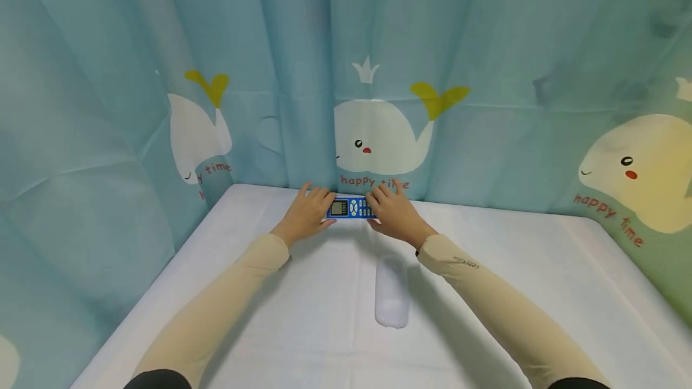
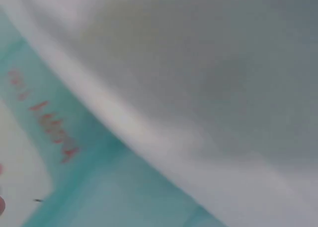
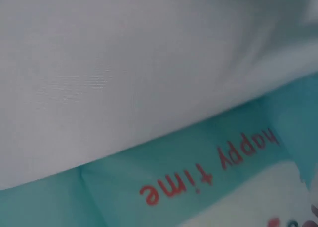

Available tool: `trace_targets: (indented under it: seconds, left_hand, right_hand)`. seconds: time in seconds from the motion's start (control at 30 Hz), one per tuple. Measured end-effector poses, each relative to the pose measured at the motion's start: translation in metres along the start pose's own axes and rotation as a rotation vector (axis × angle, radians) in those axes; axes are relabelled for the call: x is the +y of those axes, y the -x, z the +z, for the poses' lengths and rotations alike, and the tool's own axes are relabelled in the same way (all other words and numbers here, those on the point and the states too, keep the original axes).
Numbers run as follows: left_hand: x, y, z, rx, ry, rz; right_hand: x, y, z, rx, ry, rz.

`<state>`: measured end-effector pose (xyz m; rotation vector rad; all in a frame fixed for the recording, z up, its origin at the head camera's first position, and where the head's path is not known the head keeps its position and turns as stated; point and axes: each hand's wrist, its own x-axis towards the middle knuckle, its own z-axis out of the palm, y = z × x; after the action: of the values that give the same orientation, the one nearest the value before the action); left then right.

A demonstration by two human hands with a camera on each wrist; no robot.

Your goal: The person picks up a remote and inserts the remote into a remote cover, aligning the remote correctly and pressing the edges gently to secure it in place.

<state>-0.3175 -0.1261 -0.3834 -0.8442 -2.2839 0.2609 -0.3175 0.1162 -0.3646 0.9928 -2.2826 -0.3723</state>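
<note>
A blue remote control (image 1: 352,208) with a small screen and pale buttons is held sideways near the table's far edge. My left hand (image 1: 308,212) grips its screen end, and my right hand (image 1: 397,214) grips the button end, fingers along the top side and thumbs below. Nearer to me, a translucent whitish remote cover (image 1: 391,293) lies lengthwise on the table, touched by neither hand. The wrist views show mostly cloth and curtain; the remote control is out of sight there.
A white cloth covers the table (image 1: 303,317). Behind its far edge hangs a blue-green curtain (image 1: 497,155) printed with whales and the words "happy time". Both forearms reach in from the front, one on either side of the cover.
</note>
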Motion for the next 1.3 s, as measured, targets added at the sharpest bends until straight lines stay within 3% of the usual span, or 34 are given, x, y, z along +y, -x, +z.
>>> trace_targets:
  seconds: [0.2,0.47,0.77,0.93,1.13,1.3]
  left_hand:
    - [0.024,-0.004,-0.027,0.127,-0.017,-0.002]
    - [0.052,-0.009,-0.051,0.156,0.047,0.000]
    - [0.078,-0.012,-0.051,0.217,0.070,-0.044]
    - [0.085,-0.014,-0.052,0.220,0.110,-0.077]
    - [0.090,-0.015,-0.053,0.198,0.122,-0.099]
    - [0.095,-0.014,-0.057,0.170,0.116,-0.105]
  right_hand:
    - [0.003,0.029,-0.026,0.114,-0.034,0.053]
    - [0.001,0.062,-0.046,0.149,-0.056,0.084]
    - [0.006,0.085,-0.058,0.085,-0.175,0.169]
    - [0.010,0.090,-0.061,0.080,-0.220,0.176]
    - [0.010,0.093,-0.063,0.104,-0.255,0.210]
    - [0.009,0.097,-0.065,0.174,-0.232,0.198]
